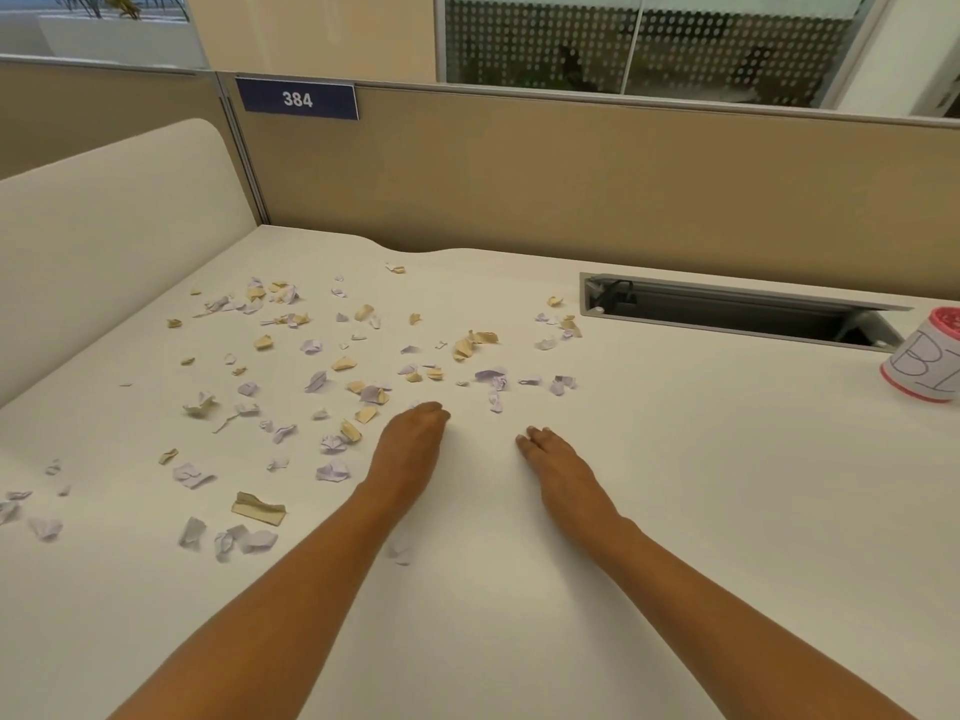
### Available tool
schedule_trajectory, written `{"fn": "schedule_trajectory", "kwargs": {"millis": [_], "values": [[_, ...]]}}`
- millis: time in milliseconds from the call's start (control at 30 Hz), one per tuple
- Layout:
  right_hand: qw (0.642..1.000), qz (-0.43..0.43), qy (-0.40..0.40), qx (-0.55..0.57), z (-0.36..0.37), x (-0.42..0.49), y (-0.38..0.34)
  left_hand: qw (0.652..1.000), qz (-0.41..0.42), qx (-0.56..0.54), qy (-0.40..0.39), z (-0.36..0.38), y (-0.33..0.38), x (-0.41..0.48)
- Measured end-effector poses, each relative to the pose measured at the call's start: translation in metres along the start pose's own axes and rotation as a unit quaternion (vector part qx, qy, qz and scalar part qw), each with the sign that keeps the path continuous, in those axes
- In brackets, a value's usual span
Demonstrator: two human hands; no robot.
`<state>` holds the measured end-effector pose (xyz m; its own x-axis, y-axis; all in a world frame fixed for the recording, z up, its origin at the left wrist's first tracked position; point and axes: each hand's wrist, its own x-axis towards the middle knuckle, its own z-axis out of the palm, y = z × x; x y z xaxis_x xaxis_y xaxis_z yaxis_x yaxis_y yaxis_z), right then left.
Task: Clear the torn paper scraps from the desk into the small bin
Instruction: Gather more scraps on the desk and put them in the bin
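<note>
Several torn paper scraps (332,363), lilac and tan, lie scattered over the left and middle of the white desk (675,485). A larger tan piece (258,508) lies near the front left. My left hand (410,444) rests at the near edge of the scatter, its fingertips bunched downward on a small pale scrap (415,405). My right hand (550,459) lies knuckles up on bare desk with its fingers curled together and nothing in it. The small bin (922,356), a white cup with red rims and handwritten letters, stands at the far right edge, cut off by the frame.
An open cable-tray slot (727,314) is sunk into the desk just left of the bin. A tan partition (571,174) with a blue "384" sign (297,99) closes the back. A cream side panel (104,226) bounds the left.
</note>
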<state>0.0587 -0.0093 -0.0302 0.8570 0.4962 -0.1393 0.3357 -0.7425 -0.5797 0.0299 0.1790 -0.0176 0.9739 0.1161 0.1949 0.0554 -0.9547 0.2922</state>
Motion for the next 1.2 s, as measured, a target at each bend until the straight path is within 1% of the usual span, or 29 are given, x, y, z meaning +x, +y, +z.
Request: {"fn": "schedule_trajectory", "kwargs": {"millis": [67, 167, 233, 333, 433, 667, 900, 1067, 1200], "values": [[0.998, -0.012, -0.003, -0.054, -0.002, -0.001, -0.001, 1.000, 0.002, -0.001, -0.010, 0.002, -0.006, 0.006], [0.996, -0.017, -0.003, -0.092, -0.002, 0.000, -0.003, 0.998, 0.002, 0.013, -0.064, 0.008, -0.012, 0.008], [0.996, -0.023, -0.006, -0.091, -0.003, 0.000, -0.003, 0.995, 0.001, 0.020, -0.099, 0.008, -0.014, 0.009], [0.998, -0.030, -0.003, -0.057, -0.005, -0.003, -0.004, 0.990, 0.018, 0.031, -0.133, 0.001, -0.019, 0.010], [0.997, -0.026, -0.005, -0.078, -0.006, -0.006, -0.008, 0.987, 0.039, 0.044, -0.153, -0.004, -0.022, 0.006], [0.985, -0.052, 0.023, -0.164, 0.003, -0.018, -0.020, 0.992, 0.022, 0.058, -0.108, -0.002, -0.013, -0.002], [0.980, -0.071, 0.022, -0.183, 0.004, -0.035, -0.024, 0.994, 0.011, 0.070, -0.081, -0.001, -0.003, -0.009], [0.979, -0.086, 0.027, -0.185, 0.000, -0.046, -0.012, 0.998, 0.002, 0.023, -0.055, -0.003, 0.012, -0.017], [0.985, -0.062, 0.052, -0.150, -0.011, -0.051, 0.013, 0.999, -0.002, -0.046, -0.024, 0.000, 0.039, -0.032]]}}
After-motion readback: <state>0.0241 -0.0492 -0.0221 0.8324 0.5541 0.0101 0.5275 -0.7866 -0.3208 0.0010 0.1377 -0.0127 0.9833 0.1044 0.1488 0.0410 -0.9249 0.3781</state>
